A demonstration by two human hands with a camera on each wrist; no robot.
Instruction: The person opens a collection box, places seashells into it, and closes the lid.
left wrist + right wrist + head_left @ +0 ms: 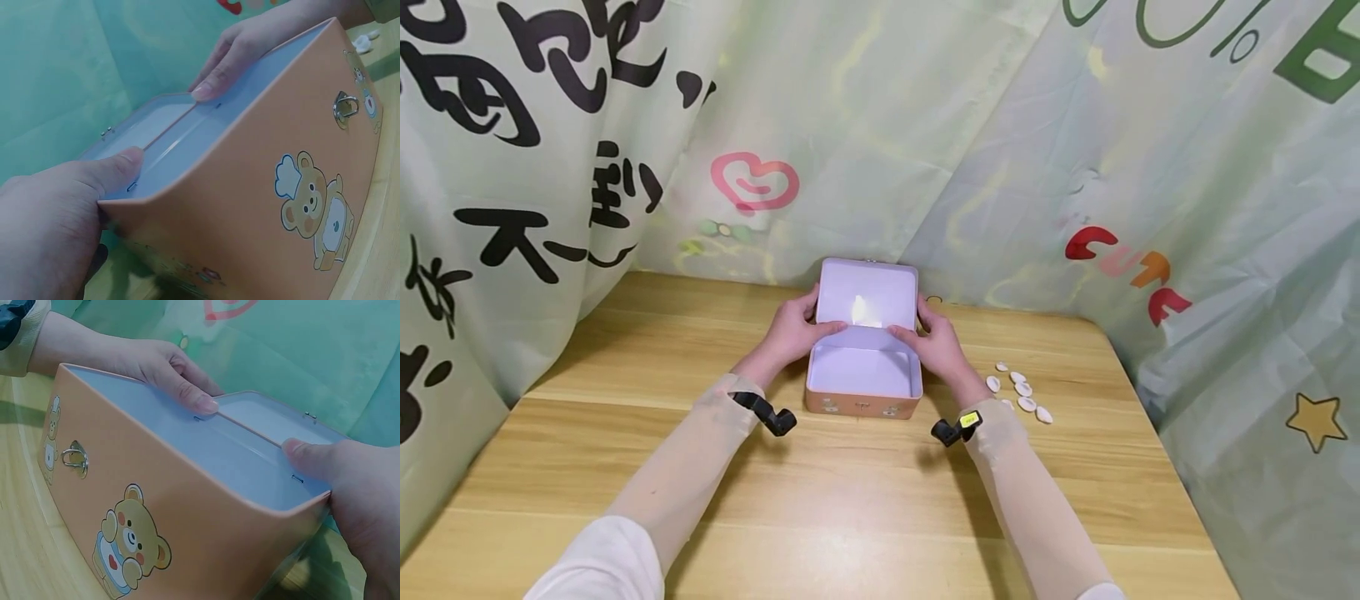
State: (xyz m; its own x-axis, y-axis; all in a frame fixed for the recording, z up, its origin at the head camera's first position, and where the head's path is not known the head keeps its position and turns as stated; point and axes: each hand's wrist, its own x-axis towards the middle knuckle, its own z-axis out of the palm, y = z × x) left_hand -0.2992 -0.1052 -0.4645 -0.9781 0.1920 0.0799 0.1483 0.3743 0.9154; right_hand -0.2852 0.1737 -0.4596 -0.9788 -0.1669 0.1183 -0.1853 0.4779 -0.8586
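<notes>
An orange tin box [835, 403] with a pale lilac inside stands on the table, its lid [838, 287] tipped up and back. My left hand [790, 332] grips its left rear corner, the thumb pressed over the rim near the hinge. On the opposite side my right hand [942, 340] holds the right rear corner in the same way. Both hands' other fingers are mostly hidden behind the box and lid. A metal clasp [345, 110] and a printed bear [322, 212] mark the front face in the left wrist view.
Several small white shell-like pieces [1023, 389] lie on the wooden table [850, 517] beside the right forearm. A printed curtain [880, 125] hangs along the table's back and sides. Each wrist wears a black camera mount [767, 414].
</notes>
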